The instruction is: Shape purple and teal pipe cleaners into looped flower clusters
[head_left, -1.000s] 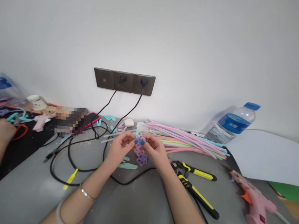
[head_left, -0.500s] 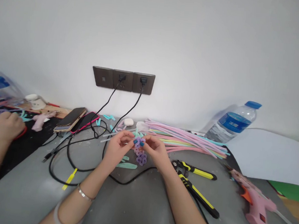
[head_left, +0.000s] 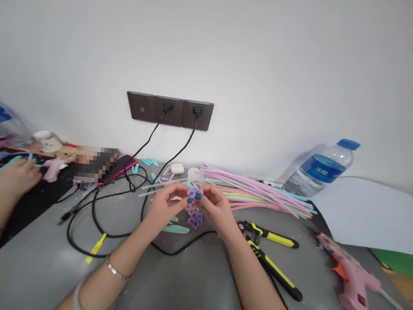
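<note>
Between my two hands is a small purple pipe-cleaner flower (head_left: 194, 193), held above the table. My left hand (head_left: 167, 205) pinches it from the left, with thumb and finger together. From the right, my right hand (head_left: 218, 209) grips it in the same way. Just below lie two finished flowers, one pink (head_left: 188, 209) and one purple (head_left: 195, 219), close together on the table. A flat mint-green piece (head_left: 175, 229) rests beside my left wrist. Behind the fingers some mint-green pipe cleaner shows in part.
Pastel pipe cleaners (head_left: 257, 189) lie behind my right hand. Wire cutters (head_left: 273, 259), a pink glue gun (head_left: 353, 283) and a water bottle (head_left: 322, 168) are on the right. Black cables (head_left: 93, 212) loop at left. A co-worker's hand (head_left: 18, 176) works at far left.
My fingers have shifted slightly around the purple flower, and it has turned a little between them. The co-worker's hand has moved right and its fingers have opened out.
</note>
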`<act>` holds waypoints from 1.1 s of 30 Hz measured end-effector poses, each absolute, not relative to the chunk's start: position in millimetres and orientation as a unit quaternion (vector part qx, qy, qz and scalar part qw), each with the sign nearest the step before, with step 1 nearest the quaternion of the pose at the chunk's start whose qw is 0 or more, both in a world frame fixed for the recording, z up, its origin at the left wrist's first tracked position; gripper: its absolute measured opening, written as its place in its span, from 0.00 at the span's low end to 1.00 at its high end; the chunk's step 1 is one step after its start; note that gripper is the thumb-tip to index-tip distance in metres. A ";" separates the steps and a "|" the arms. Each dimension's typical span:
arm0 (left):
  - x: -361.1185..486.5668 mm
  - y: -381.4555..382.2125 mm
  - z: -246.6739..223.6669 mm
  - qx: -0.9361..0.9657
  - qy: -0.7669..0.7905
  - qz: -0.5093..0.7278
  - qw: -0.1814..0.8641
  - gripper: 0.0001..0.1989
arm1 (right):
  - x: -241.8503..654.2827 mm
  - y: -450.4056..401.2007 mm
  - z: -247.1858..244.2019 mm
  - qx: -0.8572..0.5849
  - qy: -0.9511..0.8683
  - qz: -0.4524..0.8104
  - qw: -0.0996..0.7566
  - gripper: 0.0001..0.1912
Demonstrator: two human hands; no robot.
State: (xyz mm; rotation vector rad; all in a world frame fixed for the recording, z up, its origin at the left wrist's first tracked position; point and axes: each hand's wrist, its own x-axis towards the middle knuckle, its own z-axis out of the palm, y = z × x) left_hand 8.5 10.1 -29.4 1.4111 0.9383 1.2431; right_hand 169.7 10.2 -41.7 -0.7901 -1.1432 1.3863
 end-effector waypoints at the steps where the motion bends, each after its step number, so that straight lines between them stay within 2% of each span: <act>1: 8.7 10.5 -30.2 0.586 0.387 0.512 0.494 0.09 | 169.6 10.1 -41.7 -0.332 -0.484 0.588 0.556 0.13; 6: 8.5 11.0 -31.9 0.596 0.392 0.515 0.475 0.07 | 168.6 10.6 -43.7 -0.324 -0.489 0.592 0.552 0.12; 12: 6.9 10.3 -30.2 0.561 0.413 0.523 0.491 0.14 | 168.0 11.8 -45.8 -0.330 -0.498 0.585 0.548 0.15; 17: 6.8 10.6 -30.6 0.551 0.419 0.540 0.479 0.09 | 168.4 11.8 -47.0 -0.332 -0.483 0.596 0.549 0.15; 33: 5.9 9.2 -26.8 0.562 0.425 0.523 0.479 0.07 | 168.8 9.5 -44.2 -0.349 -0.479 0.610 0.526 0.13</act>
